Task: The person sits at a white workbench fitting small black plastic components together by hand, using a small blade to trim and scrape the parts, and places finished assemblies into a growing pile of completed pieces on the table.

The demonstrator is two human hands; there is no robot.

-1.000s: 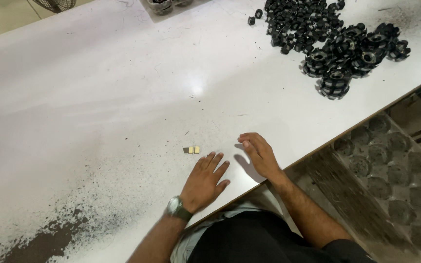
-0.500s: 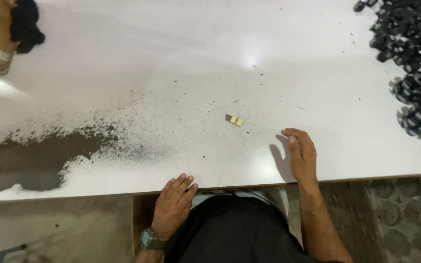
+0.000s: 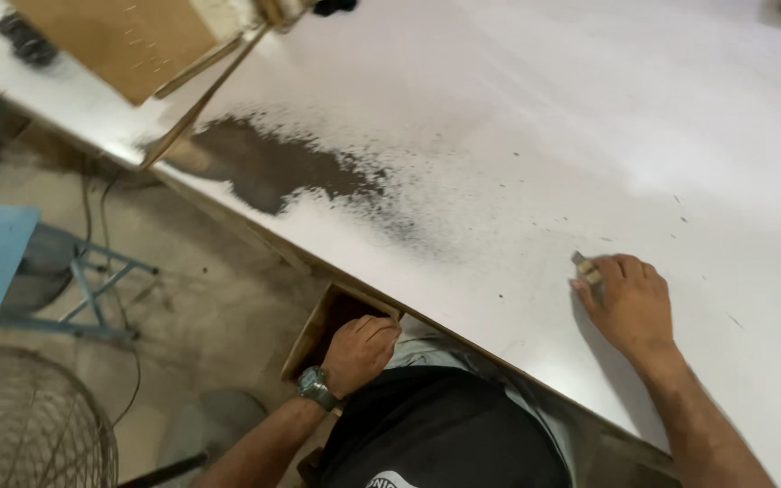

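Observation:
My right hand [image 3: 630, 303] rests on the white table [image 3: 535, 136], its fingertips touching a small brass-coloured piece [image 3: 587, 268]. Whether it grips the piece or only touches it is unclear. My left hand [image 3: 361, 351], with a wristwatch on its wrist, is below the table edge, its fingers curled over the rim of an open wooden drawer [image 3: 327, 321] under the tabletop.
A dark patch of black powder [image 3: 268, 167] spreads across the table's left part. A brown board [image 3: 124, 41] lies at the far left corner. On the floor stand a blue stool [image 3: 11, 262] and a wire mesh basket [image 3: 29, 420].
The view swung left. My right hand moved onto the brass piece. My left hand dropped from the table edge to the drawer beneath it.

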